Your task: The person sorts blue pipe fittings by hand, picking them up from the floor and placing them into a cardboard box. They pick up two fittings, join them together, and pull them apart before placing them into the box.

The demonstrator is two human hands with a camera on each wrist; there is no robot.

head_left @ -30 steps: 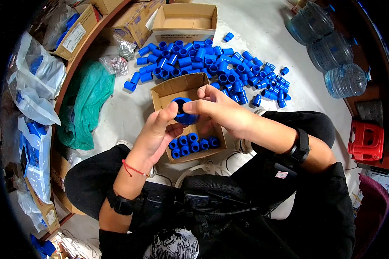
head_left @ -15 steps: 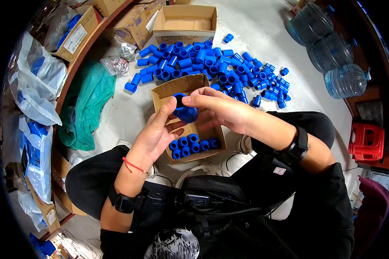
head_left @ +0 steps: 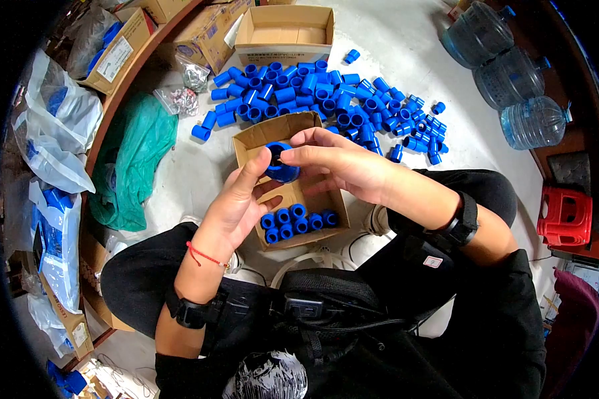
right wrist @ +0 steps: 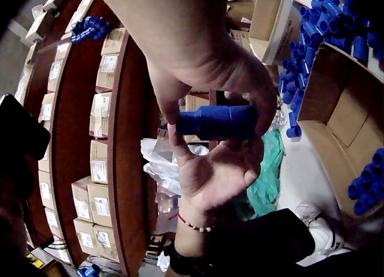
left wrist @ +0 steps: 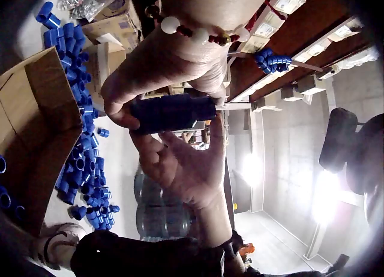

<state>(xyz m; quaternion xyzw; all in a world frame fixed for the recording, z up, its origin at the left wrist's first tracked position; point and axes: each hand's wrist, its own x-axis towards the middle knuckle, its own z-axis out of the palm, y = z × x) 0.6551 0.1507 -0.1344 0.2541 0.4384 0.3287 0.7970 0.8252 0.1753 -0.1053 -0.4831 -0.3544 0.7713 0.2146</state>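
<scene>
A blue pipe reducer coupling (head_left: 284, 174) is held above an open cardboard box (head_left: 249, 141), its wide mouth tipped up toward the head camera. The left hand (head_left: 233, 203) pinches it from the left, thumb at the rim. From the other side the right hand (head_left: 353, 171) grips it too, its thumb also at the rim and its fingers reaching around the far side. The coupling's stepped profile shows in the right wrist view, where the coupling (right wrist: 225, 122) spans between thumb and fingers. Several blue fittings (head_left: 286, 232) stand in rows at the box's near end.
Beyond the box a large pile of blue fittings (head_left: 286, 96) spreads over the floor. Another cardboard box (head_left: 285, 53) stands behind it. Left are a green plastic bag (head_left: 136, 166) and shelving; right are large water bottles (head_left: 532, 124) and a red stool (head_left: 564, 216).
The coupling has been tilted between the hands: its side showed more half a second ago, and its mouth faces up again now. The right fingers have shifted around it.
</scene>
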